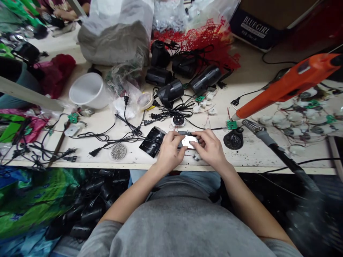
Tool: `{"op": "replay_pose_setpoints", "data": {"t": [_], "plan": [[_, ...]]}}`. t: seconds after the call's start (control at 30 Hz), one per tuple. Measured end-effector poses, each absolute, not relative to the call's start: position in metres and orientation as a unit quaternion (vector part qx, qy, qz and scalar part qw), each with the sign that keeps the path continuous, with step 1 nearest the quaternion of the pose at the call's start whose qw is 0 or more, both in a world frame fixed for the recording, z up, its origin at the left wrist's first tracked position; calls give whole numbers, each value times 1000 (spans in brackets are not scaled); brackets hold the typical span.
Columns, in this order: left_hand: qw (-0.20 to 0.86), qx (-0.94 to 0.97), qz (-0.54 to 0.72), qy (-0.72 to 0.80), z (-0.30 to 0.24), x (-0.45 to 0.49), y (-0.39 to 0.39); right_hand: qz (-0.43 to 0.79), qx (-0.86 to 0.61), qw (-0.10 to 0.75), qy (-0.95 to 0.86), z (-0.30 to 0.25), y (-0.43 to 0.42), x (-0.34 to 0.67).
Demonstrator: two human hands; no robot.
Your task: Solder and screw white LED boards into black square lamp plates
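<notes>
Between my two hands, close to the table's front edge, is a small flat part with a white plate and a dark grey rim. My left hand grips its left end with thumb and fingers. At the other end my right hand pinches it, thumb on the white face. Just left of my left hand lies an open black housing. Under my right hand a small metal motor partly shows. Behind the part sits a round black-and-white piece.
An orange tool slants in from the right, above a soldering iron holder. A dish of small screws stands at front left, near black power cords. Black cylindrical housings and a white tub are farther back.
</notes>
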State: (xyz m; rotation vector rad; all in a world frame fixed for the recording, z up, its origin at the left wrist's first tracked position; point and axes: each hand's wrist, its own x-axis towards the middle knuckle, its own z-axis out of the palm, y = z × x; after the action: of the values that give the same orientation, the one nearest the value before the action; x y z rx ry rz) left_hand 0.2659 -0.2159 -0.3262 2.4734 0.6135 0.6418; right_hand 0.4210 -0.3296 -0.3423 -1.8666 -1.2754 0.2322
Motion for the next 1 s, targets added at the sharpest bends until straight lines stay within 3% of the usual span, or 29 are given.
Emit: {"op": "replay_pose_setpoints", "data": {"t": [0.33,0.77,1.0], "plan": [[266,912,239,202,-329,258,-220,106,-747,376,-538,-332,-337,420],[295,901,248,198,-330,254,-222,176,-741,421,-493,-328,-310,432],[230,915,245,223,-340,253,-234,177,-752,442,-456,-334,-309,434]]}}
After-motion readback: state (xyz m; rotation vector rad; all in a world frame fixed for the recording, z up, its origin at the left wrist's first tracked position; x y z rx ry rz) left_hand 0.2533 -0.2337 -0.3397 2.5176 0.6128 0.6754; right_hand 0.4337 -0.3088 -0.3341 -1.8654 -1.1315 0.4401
